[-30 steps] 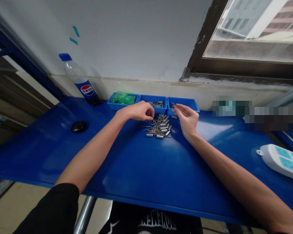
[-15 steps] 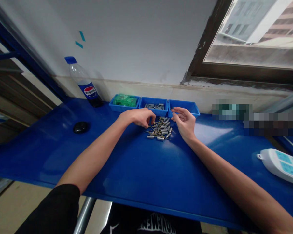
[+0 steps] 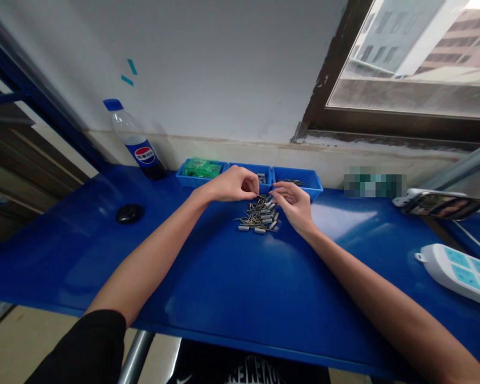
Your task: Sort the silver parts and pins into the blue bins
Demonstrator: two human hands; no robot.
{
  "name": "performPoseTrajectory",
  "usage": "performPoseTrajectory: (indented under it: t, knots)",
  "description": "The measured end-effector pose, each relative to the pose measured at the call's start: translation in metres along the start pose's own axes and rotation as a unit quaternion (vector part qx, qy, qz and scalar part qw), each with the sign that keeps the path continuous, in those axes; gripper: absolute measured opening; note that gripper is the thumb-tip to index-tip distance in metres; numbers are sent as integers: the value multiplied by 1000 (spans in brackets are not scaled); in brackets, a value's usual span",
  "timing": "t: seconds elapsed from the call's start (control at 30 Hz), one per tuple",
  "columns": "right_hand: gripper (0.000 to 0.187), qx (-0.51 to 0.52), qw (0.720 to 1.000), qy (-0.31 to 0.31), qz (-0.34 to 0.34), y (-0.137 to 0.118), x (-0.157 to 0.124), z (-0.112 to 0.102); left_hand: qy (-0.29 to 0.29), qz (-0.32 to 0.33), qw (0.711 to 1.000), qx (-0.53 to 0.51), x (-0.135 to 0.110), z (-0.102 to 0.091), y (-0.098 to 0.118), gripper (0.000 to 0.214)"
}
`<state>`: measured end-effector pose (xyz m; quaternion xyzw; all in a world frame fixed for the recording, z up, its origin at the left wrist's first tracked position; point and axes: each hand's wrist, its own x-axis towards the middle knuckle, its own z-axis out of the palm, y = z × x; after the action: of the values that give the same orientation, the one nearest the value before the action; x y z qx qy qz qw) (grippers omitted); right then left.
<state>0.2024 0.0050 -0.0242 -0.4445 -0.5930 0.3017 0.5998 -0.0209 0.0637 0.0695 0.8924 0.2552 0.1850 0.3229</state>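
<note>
A loose pile of thin brass-coloured pins [image 3: 250,217] and short grey metal cylinders [image 3: 260,230] lies on the blue table. Above its far edge, my left hand [image 3: 236,184] is closed in a pinch, with a thin brass-coloured pin at its fingertips. Facing it from the right, my right hand [image 3: 296,207] has thumb and forefinger brought together; whatever they hold is too small to make out. Behind the hands stand three blue bins: the left bin [image 3: 184,182] holds green packets [image 3: 202,168], the middle one [image 3: 266,188] grey cylinders, the right one [image 3: 314,188] thin pins.
A cola bottle [image 3: 144,154] stands by the wall, with a black computer mouse [image 3: 128,213] in front of it. At the right are a propped phone [image 3: 444,205] and a white power strip [image 3: 460,272]. The table's front edge [image 3: 232,341] runs close to my body.
My left hand has risen from the pile and moved right, towards my right hand. The right hand's fingers have closed in, and the two sets of fingertips are nearer each other.
</note>
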Motion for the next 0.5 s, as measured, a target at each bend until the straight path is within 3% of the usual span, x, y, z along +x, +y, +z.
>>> performPoseTrajectory:
  t: [0.17,0.5]
  knots:
    - [31,31,996,-76,19,-3,-1,0,23,6,998,-53,3,6,-4,9]
    - [30,106,990,-65,68,0,2,3,33,-4,999,-31,6,14,-14,11]
